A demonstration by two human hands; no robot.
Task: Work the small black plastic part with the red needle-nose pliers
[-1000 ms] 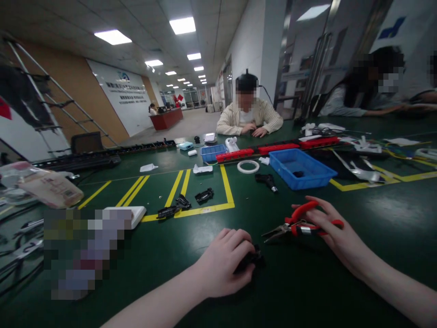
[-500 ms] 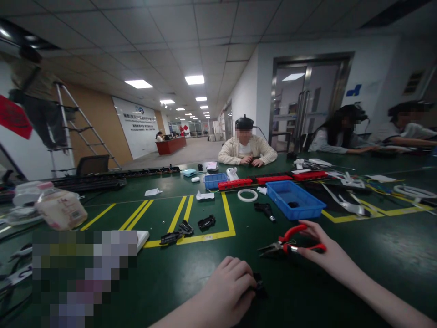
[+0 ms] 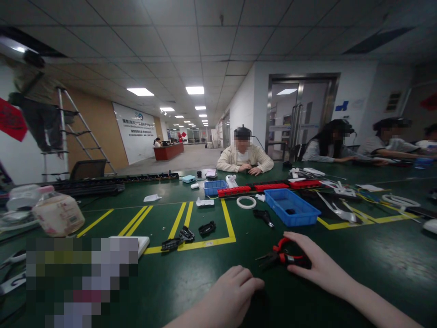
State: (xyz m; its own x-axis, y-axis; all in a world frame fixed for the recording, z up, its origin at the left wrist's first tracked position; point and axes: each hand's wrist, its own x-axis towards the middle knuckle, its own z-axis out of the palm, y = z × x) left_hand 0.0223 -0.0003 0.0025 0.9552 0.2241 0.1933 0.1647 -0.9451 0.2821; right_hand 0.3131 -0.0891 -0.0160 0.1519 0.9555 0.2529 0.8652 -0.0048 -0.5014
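Red-handled pliers (image 3: 283, 256) are in my right hand (image 3: 310, 259), whose thumb and fingers curl round the handles; the jaws point left over the green table. My left hand (image 3: 235, 291) rests low in the middle with its fingers bent together, and whatever it may hold is hidden beneath it. Several small black parts lie by the yellow tape, among them one (image 3: 206, 228) inside the taped corner and another (image 3: 171, 244) on the line. A black tool-like piece (image 3: 264, 218) lies beyond the pliers, beside a blue tray (image 3: 293, 219).
Farther back are a white ring (image 3: 246, 202), red strips (image 3: 271, 186) and a small blue basket (image 3: 215, 187). A plastic jar (image 3: 58, 213) and a white box (image 3: 141, 246) stand at the left. Across the table sits a person (image 3: 245, 155); others sit at the right.
The pliers' handles have come closer together in my right hand. My left hand has shifted slightly right, and the dark part beside its fingers no longer shows. The view has tilted up a little.
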